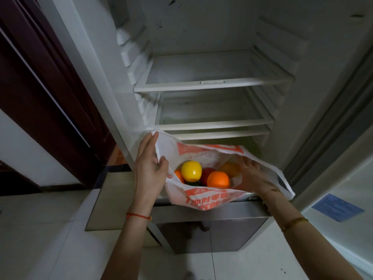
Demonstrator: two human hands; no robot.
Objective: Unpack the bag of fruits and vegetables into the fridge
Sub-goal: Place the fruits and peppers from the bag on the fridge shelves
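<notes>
The person stands before the open fridge (212, 85), where a white bag (212, 199) with orange print rests at the bottom of the upper compartment. The left hand (150, 168) pinches the bag's left edge, and the right hand (252, 174) is inside the bag with fingers spread, holding nothing. Inside lie a yellow fruit (191, 171) and an orange (218, 179), touching.
</notes>
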